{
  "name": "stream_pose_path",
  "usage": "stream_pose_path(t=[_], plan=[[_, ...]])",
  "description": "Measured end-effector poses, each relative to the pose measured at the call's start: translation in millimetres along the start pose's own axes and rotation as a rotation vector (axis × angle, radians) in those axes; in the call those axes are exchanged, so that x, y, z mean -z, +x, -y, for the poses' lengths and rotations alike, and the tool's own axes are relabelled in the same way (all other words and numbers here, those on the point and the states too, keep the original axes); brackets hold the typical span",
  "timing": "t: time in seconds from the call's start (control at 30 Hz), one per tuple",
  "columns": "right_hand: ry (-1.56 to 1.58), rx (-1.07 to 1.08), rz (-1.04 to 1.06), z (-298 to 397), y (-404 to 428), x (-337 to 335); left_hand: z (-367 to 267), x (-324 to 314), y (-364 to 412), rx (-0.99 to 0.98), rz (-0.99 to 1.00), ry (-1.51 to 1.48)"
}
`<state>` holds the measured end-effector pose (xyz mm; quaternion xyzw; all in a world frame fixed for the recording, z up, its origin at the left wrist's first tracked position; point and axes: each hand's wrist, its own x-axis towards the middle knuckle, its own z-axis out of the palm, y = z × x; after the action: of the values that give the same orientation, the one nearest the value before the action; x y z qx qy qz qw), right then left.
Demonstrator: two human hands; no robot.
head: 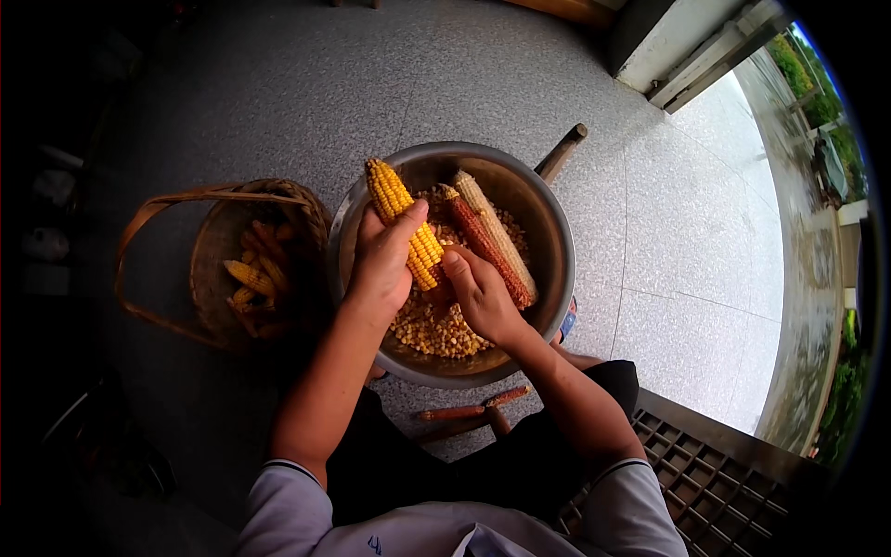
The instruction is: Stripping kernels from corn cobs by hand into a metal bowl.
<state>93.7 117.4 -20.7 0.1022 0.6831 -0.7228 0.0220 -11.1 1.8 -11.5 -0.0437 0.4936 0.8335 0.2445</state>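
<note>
My left hand (384,254) grips a yellow ear of corn (394,191), held tilted over a wide metal basin (567,278). My right hand (484,292) has its thumb against the kernels at the ear's lower end, its fingers curled behind. A reddish-brown patch, partly hidden, shows just under that end. Loose corn kernels (438,335) cover the bottom of the basin. Beside my right hand, a bare red corncob (487,244) and a pale corncob (495,226) lean together inside the basin.
Left of the basin stands a handled wicker basket (209,278) holding several ears of corn (250,278). A wooden handle (562,153) juts past the basin's far rim. Red cob pieces (452,413) lie near my knees. A metal grid (710,466) is at lower right, a doorway beyond.
</note>
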Motion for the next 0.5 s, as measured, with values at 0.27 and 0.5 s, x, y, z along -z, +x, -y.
stream_pose_path(t=[0.27,0.5], plan=[[0.238,-0.184,-0.001,14,-3,-2,-11,-9,-6,-0.007,-0.04,0.064],[-0.4,0.125,-0.025,5,-1,-6,-5,-4,-7,0.01,-0.064,0.041]])
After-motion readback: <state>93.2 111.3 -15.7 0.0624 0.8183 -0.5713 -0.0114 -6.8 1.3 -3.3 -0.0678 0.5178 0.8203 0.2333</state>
